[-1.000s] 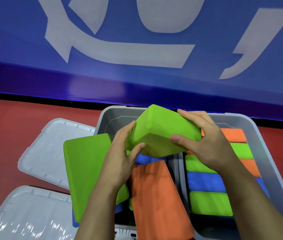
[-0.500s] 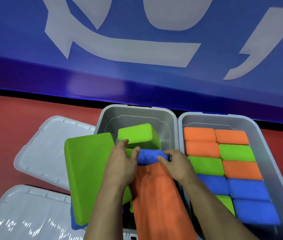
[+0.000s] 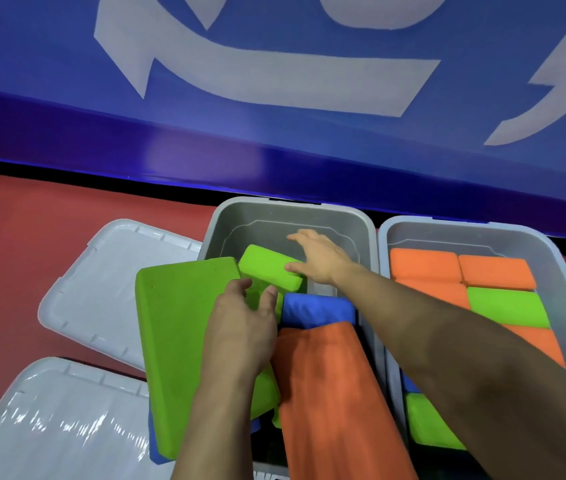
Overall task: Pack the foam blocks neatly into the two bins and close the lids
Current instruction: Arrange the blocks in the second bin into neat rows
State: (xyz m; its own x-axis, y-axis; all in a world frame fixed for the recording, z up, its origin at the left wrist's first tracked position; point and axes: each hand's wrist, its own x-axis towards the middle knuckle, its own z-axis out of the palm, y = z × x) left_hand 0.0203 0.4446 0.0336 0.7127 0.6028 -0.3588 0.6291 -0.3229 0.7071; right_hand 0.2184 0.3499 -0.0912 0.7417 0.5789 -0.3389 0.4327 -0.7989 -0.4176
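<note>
From the head view we see the left bin (image 3: 226,220) half filled. A small green block (image 3: 269,271) lies tilted in its middle. Our right hand (image 3: 319,259) rests flat against that block's far right edge, fingers straight. Our left hand (image 3: 243,327) sits just nearer, fingers loosely spread on the green foam beneath it, gripping nothing. A blue block (image 3: 316,308) lies just right of the left hand. The right bin (image 3: 562,258) holds packed blocks.
</note>
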